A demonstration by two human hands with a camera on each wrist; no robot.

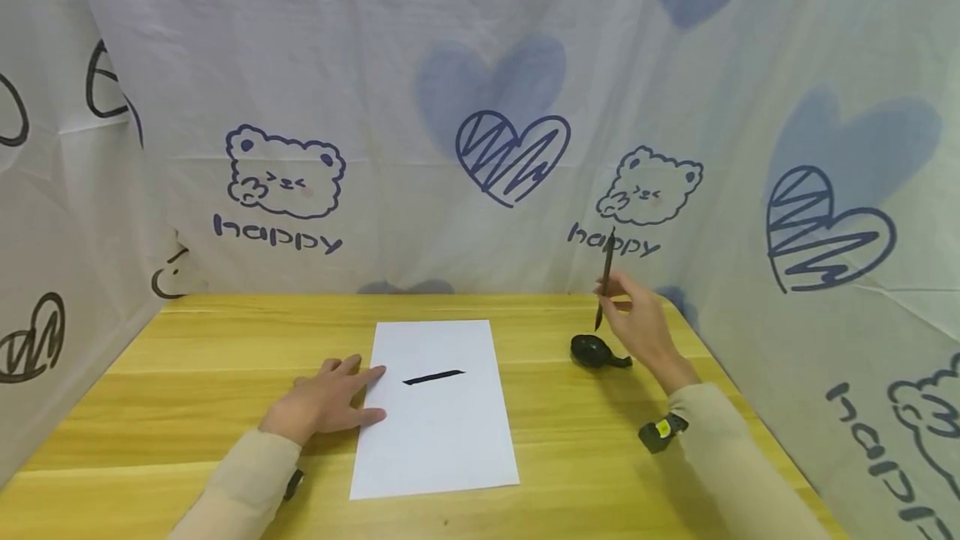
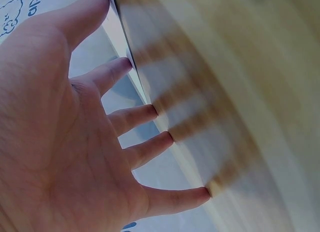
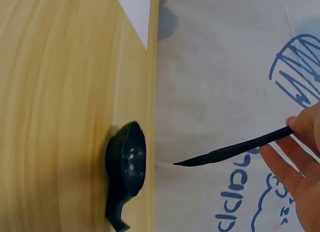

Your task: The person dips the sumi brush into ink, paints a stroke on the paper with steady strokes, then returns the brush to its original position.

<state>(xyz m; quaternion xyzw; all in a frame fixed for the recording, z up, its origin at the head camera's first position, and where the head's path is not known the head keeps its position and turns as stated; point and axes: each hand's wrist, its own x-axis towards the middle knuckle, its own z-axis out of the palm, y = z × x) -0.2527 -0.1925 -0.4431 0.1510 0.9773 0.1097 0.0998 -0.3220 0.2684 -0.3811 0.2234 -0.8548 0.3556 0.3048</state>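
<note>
My right hand [image 1: 637,319] pinches a dark writing brush [image 1: 606,277], held nearly upright with its tip down. In the right wrist view the brush [image 3: 225,154] has a pointed black tip, apart from the small black ink dish [image 3: 126,159]. That dish [image 1: 592,351] has a short curved handle and stands on the table just below the tip. With fingers spread, my left hand [image 1: 326,398] rests at the left edge of a white sheet of paper [image 1: 435,448]. One slanting black stroke [image 1: 433,377] marks the sheet. In the left wrist view the left hand's fingertips [image 2: 165,137] touch down.
The yellow wood-grain table [image 1: 202,373] carries the paper and dish. A pale cloth [image 1: 390,90] printed with hearts and bears hangs behind it and at both sides. A small black device [image 1: 660,432] sits at the right wrist.
</note>
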